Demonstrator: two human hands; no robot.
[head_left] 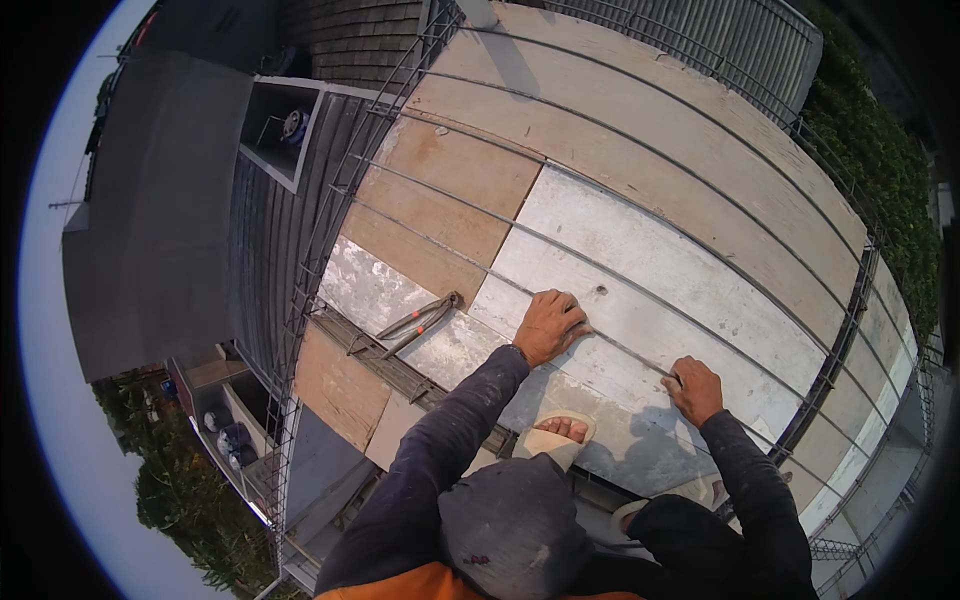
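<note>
A thin steel reinforcing bar (632,353) runs across pale formwork panels (570,225), below several others laid roughly alongside it. My left hand (550,326) is closed on this bar, fingers curled over it. Further along to the right, my right hand (694,390) grips the same bar between thumb and fingers. To the left of my left hand lies a pair of pincers (415,325) with orange-red marks on its handles, its jaws resting on a whitish panel.
Rebar cages edge the deck at left (322,230) and right (848,322); another cage (400,365) lies in a slot nearby. My sandalled foot (560,435) stands on the near panels. Below the deck's left side are a tiled roof (350,30) and shrubs (185,500).
</note>
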